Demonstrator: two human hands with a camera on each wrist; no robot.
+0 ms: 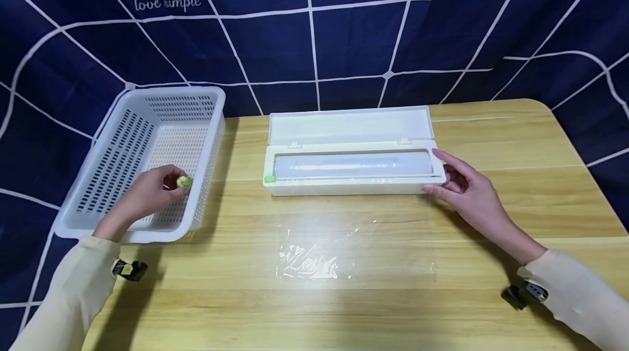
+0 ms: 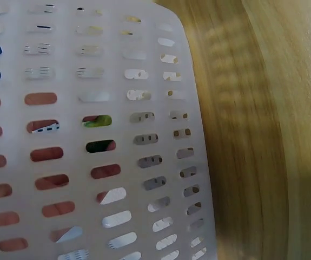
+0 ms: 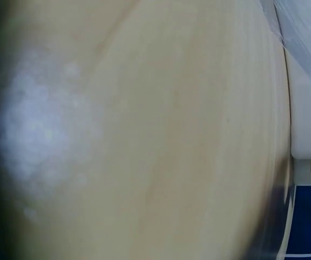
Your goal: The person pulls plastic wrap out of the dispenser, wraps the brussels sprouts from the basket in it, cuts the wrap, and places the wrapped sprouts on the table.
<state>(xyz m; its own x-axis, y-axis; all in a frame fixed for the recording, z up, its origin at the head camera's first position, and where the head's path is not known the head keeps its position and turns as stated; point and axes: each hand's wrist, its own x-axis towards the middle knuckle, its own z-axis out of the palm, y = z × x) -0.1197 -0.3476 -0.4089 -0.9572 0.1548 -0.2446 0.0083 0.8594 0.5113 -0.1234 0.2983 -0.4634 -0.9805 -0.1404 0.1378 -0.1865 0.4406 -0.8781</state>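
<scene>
Inside the white slotted basket (image 1: 208,182), my left hand (image 1: 149,192) pinches a small pale-green piece (image 1: 184,182), perhaps a vegetable, beside the right wall. Through the slots in the left wrist view, part of the green piece (image 2: 97,121) shows among the fingers. My right hand (image 1: 469,190) grips the right end of a white cling film dispenser (image 1: 344,189), thumb at the front and fingers at the end. The dispenser's lid (image 1: 351,124) stands open, and a film roll (image 1: 354,165) lies inside. Clear film (image 1: 314,266) spreads from its front edge over the table.
A green slider (image 1: 270,179) sits at the dispenser's left front corner. Under everything is a wood-grain table (image 1: 295,313). Behind and at the sides hangs a dark blue cloth (image 1: 354,40) with white lines.
</scene>
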